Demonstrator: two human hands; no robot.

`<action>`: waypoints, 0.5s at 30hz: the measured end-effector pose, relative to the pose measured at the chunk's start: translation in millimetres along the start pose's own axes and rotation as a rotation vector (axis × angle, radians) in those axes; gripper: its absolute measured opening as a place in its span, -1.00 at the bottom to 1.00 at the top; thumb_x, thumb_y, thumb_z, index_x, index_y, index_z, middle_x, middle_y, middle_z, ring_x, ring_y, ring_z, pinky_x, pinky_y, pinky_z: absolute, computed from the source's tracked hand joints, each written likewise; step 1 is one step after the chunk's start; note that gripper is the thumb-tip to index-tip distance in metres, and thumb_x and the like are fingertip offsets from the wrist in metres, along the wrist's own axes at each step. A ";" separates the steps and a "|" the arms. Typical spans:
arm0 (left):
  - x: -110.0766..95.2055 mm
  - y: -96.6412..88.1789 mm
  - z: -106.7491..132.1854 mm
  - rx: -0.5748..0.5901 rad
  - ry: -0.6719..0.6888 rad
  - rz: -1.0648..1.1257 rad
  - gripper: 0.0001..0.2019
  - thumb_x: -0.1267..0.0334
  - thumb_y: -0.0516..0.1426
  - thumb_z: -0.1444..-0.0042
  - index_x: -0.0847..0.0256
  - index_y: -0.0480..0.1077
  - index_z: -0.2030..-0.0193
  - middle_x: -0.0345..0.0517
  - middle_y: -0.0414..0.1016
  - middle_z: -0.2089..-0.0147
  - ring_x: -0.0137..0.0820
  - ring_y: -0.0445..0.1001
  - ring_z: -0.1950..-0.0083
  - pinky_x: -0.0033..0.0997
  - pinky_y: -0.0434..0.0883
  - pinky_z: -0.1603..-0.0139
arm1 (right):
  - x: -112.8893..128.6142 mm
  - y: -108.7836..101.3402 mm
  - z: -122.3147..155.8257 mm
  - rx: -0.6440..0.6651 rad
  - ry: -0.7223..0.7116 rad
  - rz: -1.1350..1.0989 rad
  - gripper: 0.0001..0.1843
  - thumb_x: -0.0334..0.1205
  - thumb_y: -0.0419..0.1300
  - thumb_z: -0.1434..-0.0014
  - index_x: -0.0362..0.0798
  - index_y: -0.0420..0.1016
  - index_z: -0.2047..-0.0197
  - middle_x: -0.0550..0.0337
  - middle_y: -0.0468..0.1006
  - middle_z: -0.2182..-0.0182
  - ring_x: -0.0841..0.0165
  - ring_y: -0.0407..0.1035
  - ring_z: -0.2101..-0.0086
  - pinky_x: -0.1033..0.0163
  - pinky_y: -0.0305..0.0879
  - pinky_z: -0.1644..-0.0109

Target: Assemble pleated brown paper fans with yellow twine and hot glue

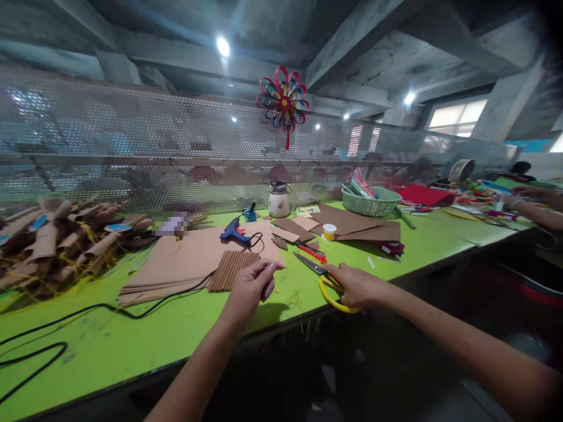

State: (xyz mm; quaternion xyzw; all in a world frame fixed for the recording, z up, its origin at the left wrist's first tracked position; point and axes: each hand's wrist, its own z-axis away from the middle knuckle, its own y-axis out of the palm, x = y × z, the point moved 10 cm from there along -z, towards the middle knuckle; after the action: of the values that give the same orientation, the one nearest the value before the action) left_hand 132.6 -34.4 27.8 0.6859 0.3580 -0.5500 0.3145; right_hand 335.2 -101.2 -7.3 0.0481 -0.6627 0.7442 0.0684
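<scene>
My left hand (251, 286) is curled, its fingertips pinching the edge of a folded, pleated strip of brown cardboard (231, 269) that lies on a stack of brown card sheets (185, 261). My right hand (357, 286) rests on the green table (114, 340) with its fingers closed round the yellow handles of a pair of scissors (323, 276); the blades point away to the left. Red-handled scissors (313, 251) lie just beyond.
A blue glue gun (235, 232) with a black cord sits on the card stack. Rolled card pieces are heaped at left (53, 240). Farther back: a yellow tape roll (329, 231), a green basket (370, 202), a white jar (278, 202). Another person's arm (534, 211) is at right.
</scene>
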 end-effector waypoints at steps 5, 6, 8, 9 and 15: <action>-1.5 -19.2 12.1 -0.076 0.034 0.013 -0.66 -0.01 0.17 -0.05 0.28 0.42 0.28 -0.38 0.10 0.72 -0.61 -0.01 0.66 -0.54 -0.08 0.60 | -21.1 -3.9 3.5 -0.035 0.080 -0.251 -0.60 -0.36 0.22 0.16 -0.09 0.45 0.16 0.09 0.47 0.41 0.24 0.32 0.38 0.24 0.13 0.35; -1.9 -20.6 13.7 -0.080 0.036 0.026 -0.67 0.00 0.17 -0.06 0.28 0.42 0.28 -0.38 0.10 0.71 -0.62 -0.01 0.66 -0.54 -0.09 0.60 | -21.2 -2.7 11.9 -0.024 0.072 -0.365 -0.66 -0.35 0.24 0.18 -0.09 0.45 0.23 0.15 0.44 0.49 0.29 0.30 0.44 0.25 0.13 0.38; -2.3 -21.5 15.5 -0.082 0.037 0.062 -0.69 0.02 0.16 -0.07 0.28 0.40 0.28 -0.39 0.09 0.70 -0.63 -0.03 0.66 -0.54 -0.10 0.60 | -12.8 -0.2 35.8 -0.016 0.015 -0.699 -0.72 -0.29 0.27 0.17 -0.07 0.40 0.29 0.25 0.36 0.56 0.35 0.27 0.51 0.27 0.16 0.42; -2.3 -21.0 15.7 -0.079 0.038 0.080 -0.70 0.04 0.16 -0.08 0.28 0.40 0.28 -0.39 0.09 0.70 -0.63 -0.04 0.66 -0.54 -0.11 0.60 | -6.9 1.9 49.6 -0.022 -0.010 -0.926 -0.75 -0.20 0.23 0.06 -0.04 0.39 0.26 0.26 0.36 0.54 0.36 0.28 0.52 0.26 0.19 0.42; 0.7 -9.9 13.5 -0.018 0.063 0.167 -0.75 0.08 0.13 -0.13 0.27 0.37 0.26 -0.42 0.04 0.69 -0.63 -0.07 0.65 -0.54 -0.12 0.59 | 67.1 52.7 102.5 0.169 -0.221 -1.771 -0.34 -0.11 0.33 0.07 0.09 0.29 -0.13 0.03 0.48 0.19 0.12 0.40 0.12 0.00 0.24 0.02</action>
State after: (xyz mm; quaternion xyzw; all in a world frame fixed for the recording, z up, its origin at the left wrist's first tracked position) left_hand 117.2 -40.1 24.2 0.7275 0.3140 -0.4968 0.3539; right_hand 258.4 -206.3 -36.0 0.6182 -0.3285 0.4559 0.5496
